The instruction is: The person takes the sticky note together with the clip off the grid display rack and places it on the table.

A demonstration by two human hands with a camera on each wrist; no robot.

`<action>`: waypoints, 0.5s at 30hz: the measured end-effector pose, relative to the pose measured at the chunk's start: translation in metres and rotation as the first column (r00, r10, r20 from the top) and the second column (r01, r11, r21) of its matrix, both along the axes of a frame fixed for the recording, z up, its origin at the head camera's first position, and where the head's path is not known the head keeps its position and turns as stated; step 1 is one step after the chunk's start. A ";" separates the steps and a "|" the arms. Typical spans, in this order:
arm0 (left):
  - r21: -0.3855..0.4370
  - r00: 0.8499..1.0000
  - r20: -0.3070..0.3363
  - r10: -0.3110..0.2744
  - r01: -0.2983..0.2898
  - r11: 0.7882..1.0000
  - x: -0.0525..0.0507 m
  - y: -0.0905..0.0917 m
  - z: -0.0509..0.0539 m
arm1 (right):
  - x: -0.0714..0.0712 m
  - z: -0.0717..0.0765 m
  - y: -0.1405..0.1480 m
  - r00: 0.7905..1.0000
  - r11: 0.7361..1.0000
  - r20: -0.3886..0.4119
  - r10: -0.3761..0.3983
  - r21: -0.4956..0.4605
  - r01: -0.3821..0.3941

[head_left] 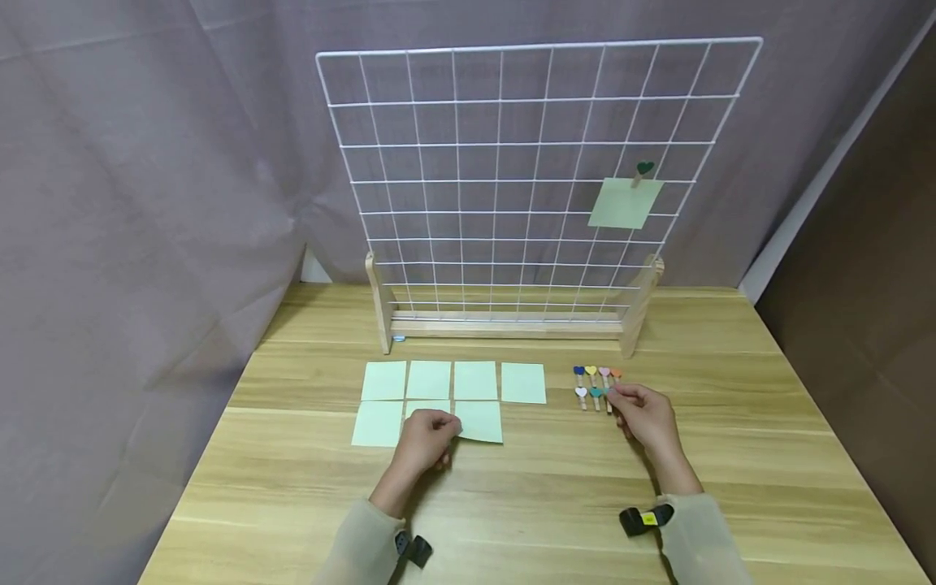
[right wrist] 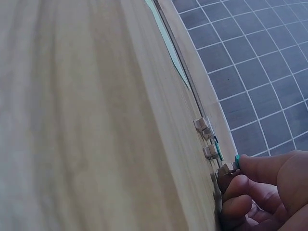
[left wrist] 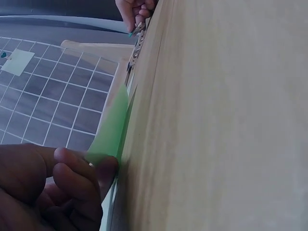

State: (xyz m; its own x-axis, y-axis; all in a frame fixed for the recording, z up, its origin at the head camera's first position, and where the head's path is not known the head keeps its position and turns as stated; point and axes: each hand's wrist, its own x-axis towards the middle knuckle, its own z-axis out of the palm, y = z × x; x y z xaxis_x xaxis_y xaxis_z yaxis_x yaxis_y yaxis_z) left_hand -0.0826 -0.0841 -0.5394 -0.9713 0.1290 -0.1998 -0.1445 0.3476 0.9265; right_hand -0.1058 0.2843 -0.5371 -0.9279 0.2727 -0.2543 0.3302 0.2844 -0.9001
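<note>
My left hand (head_left: 426,439) pinches the left edge of a pale green paper square (head_left: 480,422) in the front row; in the left wrist view the paper (left wrist: 113,127) bends upward between thumb and finger. Over at the small heart-topped clothespins (head_left: 581,394), my right hand (head_left: 649,416) pinches one at the front right of the group. Its teal heart and wooden body show in the right wrist view, where the held clothespin (right wrist: 227,169) sits between thumb and fingers. Several more paper squares (head_left: 429,380) lie flat in two rows.
Behind the papers stands a white wire grid (head_left: 500,145) on a wooden base (head_left: 504,327). A green paper square (head_left: 624,203) hangs at its right side under a dark green heart clothespin (head_left: 643,170). Grey cloth (head_left: 146,203) covers the back and left.
</note>
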 end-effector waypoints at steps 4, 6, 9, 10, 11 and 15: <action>-0.022 0.999 0.044 -0.009 0.010 1.000 -0.001 -0.002 0.001 | -0.001 -0.002 0.000 1.000 1.000 -0.011 0.000 0.013 0.000; -0.026 0.998 0.062 -0.020 0.022 0.999 -0.001 -0.002 0.001 | -0.002 -0.003 0.000 1.000 1.000 -0.018 -0.004 0.024 0.004; -0.031 0.997 0.069 -0.035 0.038 0.999 -0.002 -0.003 0.001 | -0.002 -0.004 0.001 1.000 0.999 -0.025 -0.010 0.041 0.011; -0.033 0.997 0.068 -0.038 0.040 0.999 -0.003 -0.003 0.001 | -0.002 -0.004 0.001 1.000 0.999 -0.023 -0.012 0.044 0.013; -0.037 0.997 0.067 -0.038 0.041 0.998 -0.003 -0.003 0.001 | -0.003 -0.004 0.002 1.000 0.999 -0.022 -0.013 0.046 0.014; -0.045 0.997 0.068 -0.041 0.044 0.998 -0.004 -0.002 0.001 | -0.003 -0.007 0.003 1.000 0.998 -0.013 -0.012 0.057 0.013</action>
State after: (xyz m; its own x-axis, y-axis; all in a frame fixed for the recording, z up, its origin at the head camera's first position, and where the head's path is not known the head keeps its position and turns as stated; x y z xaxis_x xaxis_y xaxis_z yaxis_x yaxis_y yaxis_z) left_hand -0.0869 -0.0863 -0.5385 -0.9493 0.1592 -0.2712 -0.1900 0.3968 0.8980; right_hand -0.1092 0.2876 -0.5442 -0.9273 0.2981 -0.2265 0.3230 0.3312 -0.8865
